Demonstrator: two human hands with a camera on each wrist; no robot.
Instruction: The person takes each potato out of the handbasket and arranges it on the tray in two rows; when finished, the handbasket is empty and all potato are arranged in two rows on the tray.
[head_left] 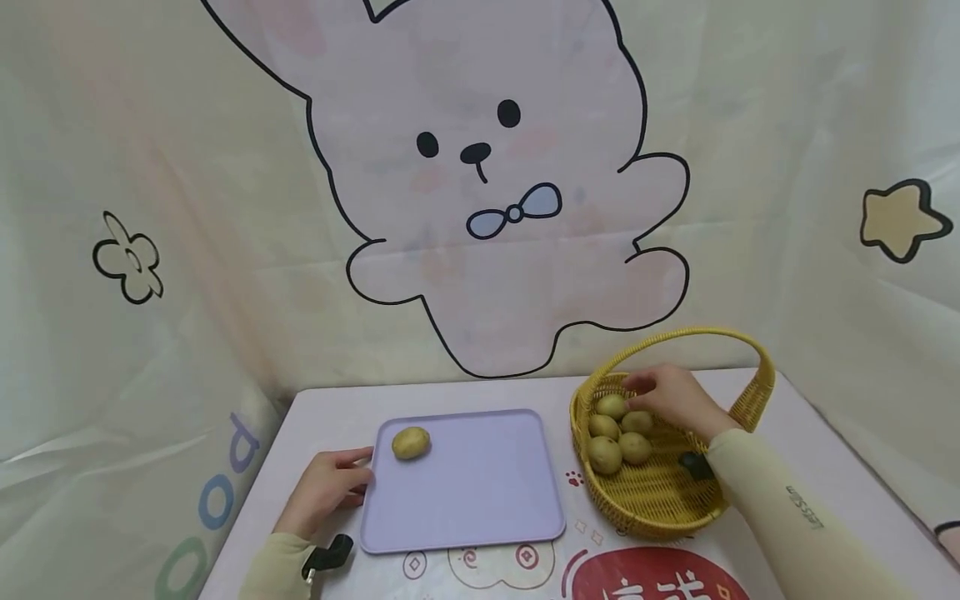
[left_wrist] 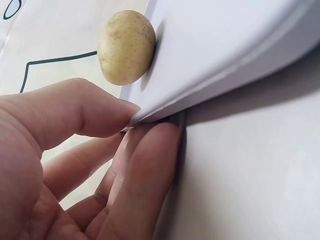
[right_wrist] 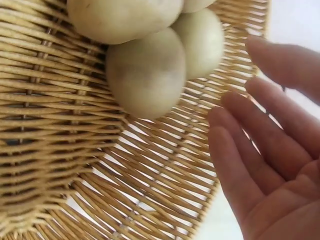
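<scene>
At the left side of a pale lilac tray (head_left: 465, 492), my left hand (head_left: 327, 490) pinches the rim, with one digit on top and others underneath in the left wrist view. One yellow potato (head_left: 411, 443) lies in the tray's far left corner. My right hand (head_left: 672, 400) reaches over the far side of a yellow wicker basket (head_left: 660, 500) with a tall arched handle. Its fingers are relaxed and hold nothing in the right wrist view, a short gap from the nearest potato (right_wrist: 146, 74). Several potatoes sit together along the basket's left side.
Basket and tray stand side by side on a white table (head_left: 337, 408) with printed patterns. The basket's handle (head_left: 697, 332) arches above my right hand. Behind the table hangs a cloth backdrop (head_left: 510, 275) with a cartoon animal.
</scene>
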